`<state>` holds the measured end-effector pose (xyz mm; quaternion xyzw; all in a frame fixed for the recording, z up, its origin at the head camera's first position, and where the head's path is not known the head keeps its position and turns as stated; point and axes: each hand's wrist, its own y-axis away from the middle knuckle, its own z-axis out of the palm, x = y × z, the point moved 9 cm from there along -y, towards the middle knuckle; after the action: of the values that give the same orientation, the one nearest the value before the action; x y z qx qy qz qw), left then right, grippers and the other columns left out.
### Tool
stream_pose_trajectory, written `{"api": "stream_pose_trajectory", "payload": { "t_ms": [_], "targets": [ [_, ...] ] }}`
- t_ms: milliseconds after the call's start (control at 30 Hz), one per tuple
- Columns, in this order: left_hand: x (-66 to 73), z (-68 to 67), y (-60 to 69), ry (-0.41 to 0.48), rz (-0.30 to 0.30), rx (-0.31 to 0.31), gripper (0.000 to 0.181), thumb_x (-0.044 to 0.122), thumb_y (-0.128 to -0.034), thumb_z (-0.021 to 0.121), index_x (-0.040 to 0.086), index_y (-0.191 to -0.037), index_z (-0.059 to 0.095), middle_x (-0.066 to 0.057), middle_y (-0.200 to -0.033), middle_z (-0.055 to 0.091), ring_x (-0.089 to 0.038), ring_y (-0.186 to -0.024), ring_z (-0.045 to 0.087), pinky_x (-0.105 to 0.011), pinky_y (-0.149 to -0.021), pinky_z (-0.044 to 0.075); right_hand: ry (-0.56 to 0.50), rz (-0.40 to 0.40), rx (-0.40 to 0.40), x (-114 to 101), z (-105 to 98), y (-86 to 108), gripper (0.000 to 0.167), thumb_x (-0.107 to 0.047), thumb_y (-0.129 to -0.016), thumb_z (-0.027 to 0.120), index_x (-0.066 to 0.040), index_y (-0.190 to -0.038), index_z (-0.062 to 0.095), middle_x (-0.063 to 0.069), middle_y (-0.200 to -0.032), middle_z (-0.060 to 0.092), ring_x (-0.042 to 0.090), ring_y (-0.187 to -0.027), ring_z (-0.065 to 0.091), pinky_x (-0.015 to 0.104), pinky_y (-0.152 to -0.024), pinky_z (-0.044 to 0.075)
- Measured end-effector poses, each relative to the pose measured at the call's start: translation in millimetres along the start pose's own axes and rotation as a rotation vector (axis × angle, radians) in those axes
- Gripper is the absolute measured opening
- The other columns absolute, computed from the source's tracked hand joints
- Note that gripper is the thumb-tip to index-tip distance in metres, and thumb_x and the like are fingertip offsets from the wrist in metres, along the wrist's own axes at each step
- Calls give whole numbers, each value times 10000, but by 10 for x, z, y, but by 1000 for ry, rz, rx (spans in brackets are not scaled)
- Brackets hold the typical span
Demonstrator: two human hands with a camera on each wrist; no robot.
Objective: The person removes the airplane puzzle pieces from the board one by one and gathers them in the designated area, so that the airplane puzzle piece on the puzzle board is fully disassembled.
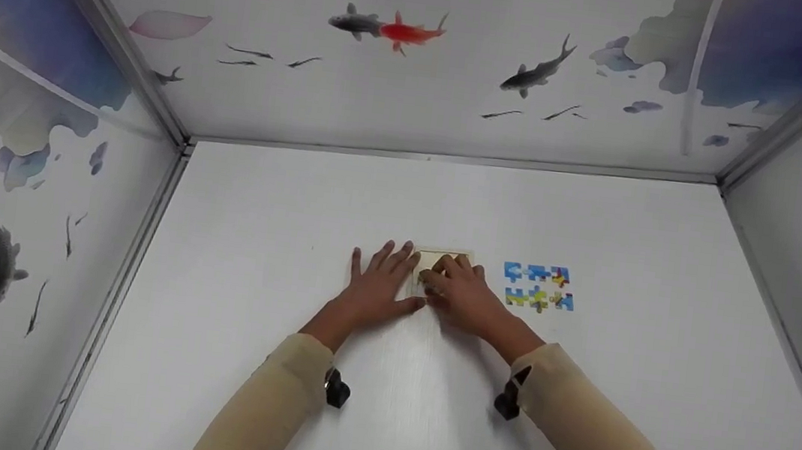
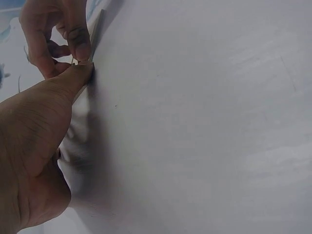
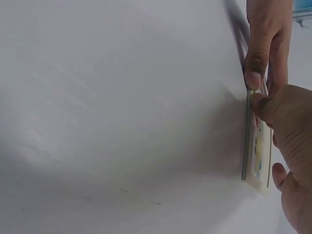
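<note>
A shallow wooden puzzle tray [image 1: 442, 251] lies flat on the white table, partly covered by both hands. My left hand [image 1: 377, 286] rests beside its left side, fingers spread and straight, with the thumb at the tray's near edge. Over the tray, my right hand [image 1: 468, 298] has curled fingers and pinches a small jigsaw piece [image 1: 424, 277], mostly hidden by the fingertips. In the right wrist view, some coloured picture [image 3: 258, 151] shows inside the tray, below the right hand. The left wrist view shows both thumbs close together at the tray's edge.
To the right of the tray lie several colourful jigsaw pieces in two rows, an upper row [image 1: 537, 274] and a lower row [image 1: 539, 299]. White walls [image 1: 428, 115] printed with fish and petals enclose the table [image 1: 283, 196] at the back and sides.
</note>
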<state>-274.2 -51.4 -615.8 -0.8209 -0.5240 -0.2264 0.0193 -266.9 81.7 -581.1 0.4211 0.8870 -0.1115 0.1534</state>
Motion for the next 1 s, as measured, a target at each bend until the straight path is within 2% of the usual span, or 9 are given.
{"api": "stream_pose_trajectory", "payload": {
  "t_ms": [267, 533, 767, 1000],
  "targets": [
    [23, -22, 15, 19, -2, -1, 893, 677, -1101, 523, 229, -1796, 187, -2, -1890, 101, -325, -1762, 44, -789, -1328, -10, -8, -17, 51, -10, -73, 33, 333, -171, -1067, 754, -185, -1399, 736, 99, -1286, 639, 308, -1175, 539, 531, -903, 446],
    [11, -15, 26, 14, -4, -4, 914, 690, -1096, 522, 218, -1797, 173, -9, -1890, 98, -322, -1762, 37, -788, -1328, -14, -44, 22, 73, 144, -110, 136, 247, -168, -1097, 713, -226, -1327, 781, 68, -1292, 637, 300, -1198, 551, 544, -953, 447],
    [-8, -22, 28, 8, -13, 3, 899, 666, -1101, 537, 230, -1798, 172, 0, -1890, 101, -320, -1762, 40, -781, -1332, -14, -41, 30, 107, 259, -208, 326, 226, -137, -1073, 742, -206, -1281, 801, 49, -1292, 655, 284, -1159, 558, 541, -952, 443],
    [15, -13, 22, 4, -19, 4, 903, 662, -1095, 554, 234, -1797, 181, 2, -1889, 110, -316, -1762, 45, -782, -1333, -5, -10, 80, 100, 409, -310, 624, 240, -128, -1045, 781, -228, -1263, 805, 27, -1281, 668, 274, -1179, 544, 549, -973, 450]
  ]
}}
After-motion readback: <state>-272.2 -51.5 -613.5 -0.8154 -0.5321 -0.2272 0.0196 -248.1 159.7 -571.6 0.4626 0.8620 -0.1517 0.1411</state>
